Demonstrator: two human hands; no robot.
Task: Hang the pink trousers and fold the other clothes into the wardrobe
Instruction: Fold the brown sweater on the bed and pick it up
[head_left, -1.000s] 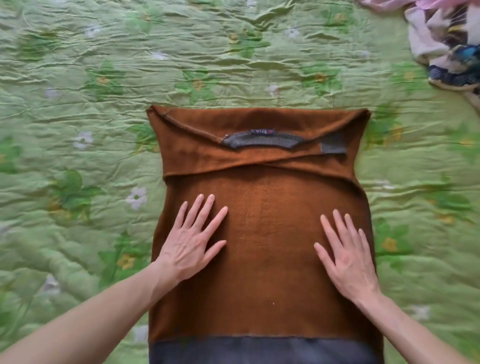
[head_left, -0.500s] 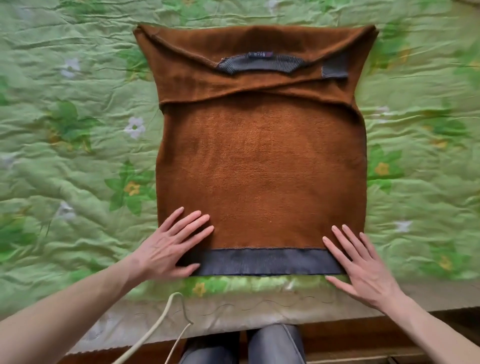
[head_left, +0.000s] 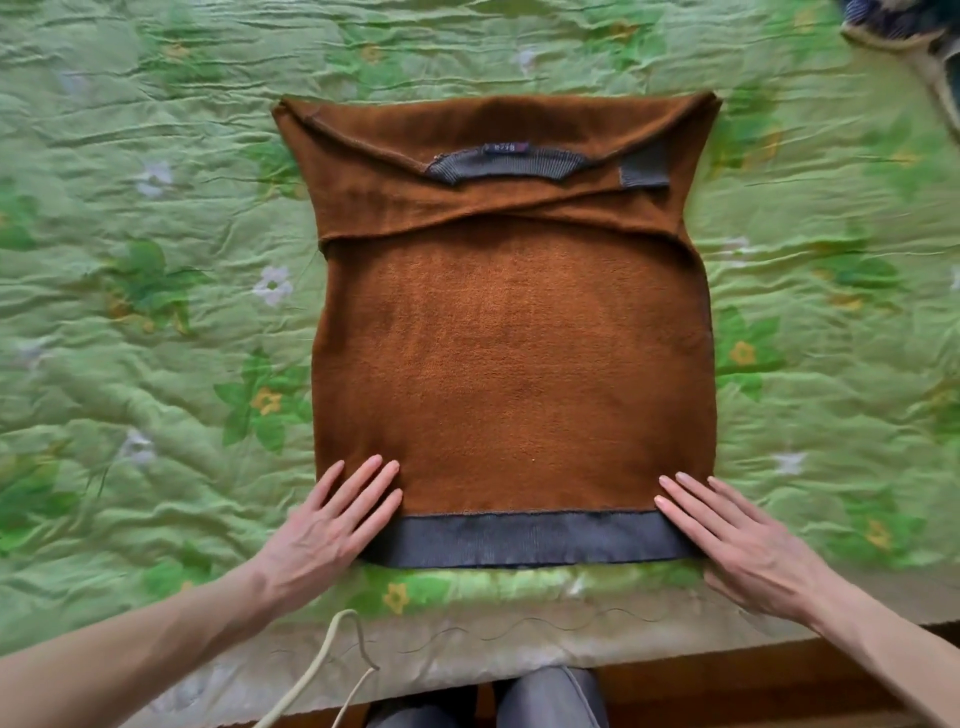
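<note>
Brown knit: sweater (head_left: 514, 364), laid flat on the bed, sleeves already folded across the chest so it forms a near rectangle.
Trim: grey ribbed hem band (head_left: 524, 538) along the near edge; grey collar (head_left: 506, 165) with a small label at the far end; one grey cuff (head_left: 644, 169) beside the collar.
Position: centred on the green floral bedspread (head_left: 156, 322), hem close to the near edge of the bed.
Left hand (head_left: 332, 525): flat, fingers straight and together, resting on the near left corner of the sweater; grips nothing.
Right hand (head_left: 743, 540): flat, fingers straight, resting on the near right corner; grips nothing.
Step, as judged: sleeves are in; the lengthwise fold, hem up toward the collar, looks to be next.
Handling, as judged: soft, light, limp; no stiffness to hold a shape, likely to sag and shed its sleeve folds if lifted by the middle. The knit should cling to the quilt rather than slide.
Where to take hold: the two hem corners, pinching band and layers together, lifting both evenly.
Surroundings: pale hanger (head_left: 332, 660) at the bed's near edge; a heap of other clothes (head_left: 904, 31) at the far right corner; the person's grey-trousered knees (head_left: 550, 699) below.
</note>
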